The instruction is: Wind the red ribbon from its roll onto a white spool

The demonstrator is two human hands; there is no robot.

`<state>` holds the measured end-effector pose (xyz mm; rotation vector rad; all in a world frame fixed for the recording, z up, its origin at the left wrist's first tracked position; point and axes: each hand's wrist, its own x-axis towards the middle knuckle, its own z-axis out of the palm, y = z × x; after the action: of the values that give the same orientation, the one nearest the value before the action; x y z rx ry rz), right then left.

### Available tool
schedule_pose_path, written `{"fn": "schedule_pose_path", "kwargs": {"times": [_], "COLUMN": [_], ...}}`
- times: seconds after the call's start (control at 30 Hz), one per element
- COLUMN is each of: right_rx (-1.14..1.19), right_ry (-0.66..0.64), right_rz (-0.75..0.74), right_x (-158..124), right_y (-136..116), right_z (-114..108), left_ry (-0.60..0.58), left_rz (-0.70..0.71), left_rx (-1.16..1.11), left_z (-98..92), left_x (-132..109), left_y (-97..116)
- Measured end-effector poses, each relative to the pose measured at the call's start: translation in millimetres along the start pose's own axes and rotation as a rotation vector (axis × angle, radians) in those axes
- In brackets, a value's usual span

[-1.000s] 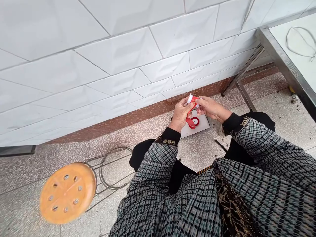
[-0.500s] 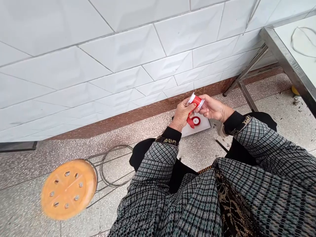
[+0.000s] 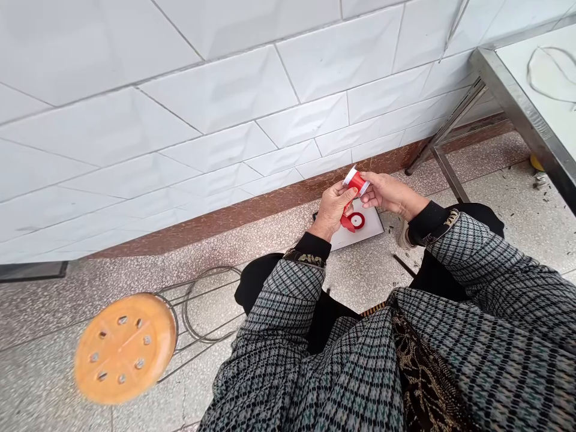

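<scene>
A white spool wound with red ribbon [image 3: 357, 180] is held up between both hands. My left hand [image 3: 333, 207] is closed on it, the thumb pressed on the red winding. At the spool's right end, my right hand [image 3: 387, 193] grips the white rim with its thumb and fingers. A loose tail of red ribbon [image 3: 347, 224] hangs below my left hand. Under the hands, a dark red ring-shaped roll with a white centre [image 3: 357, 221] lies on a pale flat board or box [image 3: 371, 227] on the floor.
On the left, a stool with an orange round seat [image 3: 126, 348] and wire legs [image 3: 202, 306] lies on its side. A metal-framed table [image 3: 526, 108] stands at right, with a white cord on top. White tiled wall [image 3: 234, 90] rises ahead. Small dark scraps dot the speckled floor.
The spool is turned slightly in the hands, and my right-hand fingers have shifted a little along its rim. The ribbon tail hangs slightly differently. The view has moved only a little.
</scene>
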<state>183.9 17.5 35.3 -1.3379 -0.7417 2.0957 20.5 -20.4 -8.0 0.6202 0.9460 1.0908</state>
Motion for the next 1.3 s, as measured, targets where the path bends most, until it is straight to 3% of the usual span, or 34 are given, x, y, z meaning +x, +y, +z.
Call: {"fn": "schedule_pose_path", "kwargs": {"times": [0.3, 0.7, 1.0, 1.13, 1.3], "right_rx": [0.297, 0.311, 0.281, 0.173, 0.022], "right_ry": [-0.116, -0.048, -0.195, -0.151, -0.049], "right_rz": [0.246, 0.193, 0.311, 0.225, 0.016], "right_x": [1.8, 4.5, 4.9, 4.3, -3.4], "right_y": [-3.9, -1.1, -0.3, 1.0, 2.6], "right_z": [-3.4, -6.3, -7.6, -6.9, 1.2], "left_ry": [-0.035, 0.002, -0.090, -0.081, -0.026], "left_rz": [0.006, 0.025, 0.004, 0.013, 0.033], "left_rx": [0.013, 0.006, -0.027, -0.035, -0.030], "left_z": [-1.8, -2.3, -4.2, -4.7, -5.2], "left_x": [1.0, 2.6, 3.1, 4.0, 6.0], "left_y": [1.0, -0.3, -1.4, -2.3, -1.3]}}
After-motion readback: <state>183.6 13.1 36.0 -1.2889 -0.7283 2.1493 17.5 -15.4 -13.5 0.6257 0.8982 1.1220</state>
